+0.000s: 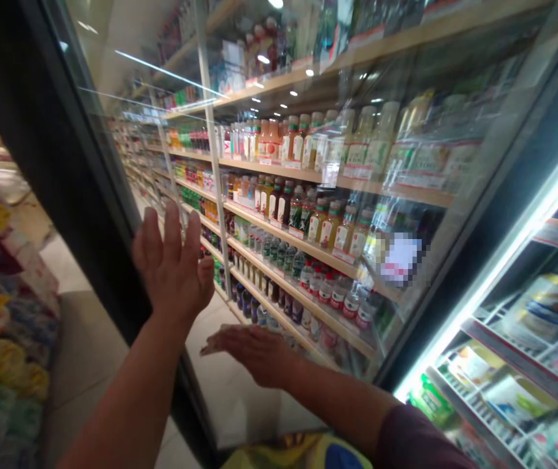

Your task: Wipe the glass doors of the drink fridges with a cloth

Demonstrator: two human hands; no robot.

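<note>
A glass door [269, 397] in a black frame fills the middle of the head view. My left hand [174, 260] is raised at the door's left side, palm toward the glass, fingers up and spread. It overlaps the inner edge of the black frame. Lower and to the right, my right hand [254, 348] is stretched out flat before the glass, fingertips pointing left. A pale edge shows by its fingertips; I cannot make out what it is. Whether either palm presses on the pane is hard to see.
Shelves of bottles [325, 225] show in the glass, with light reflections over them. On the right a lit cooler [474, 326] holds packaged goods on racks. Yellow-tagged packs [0, 312] are stacked at the left. Something yellow and blue [308, 453] shows at the bottom.
</note>
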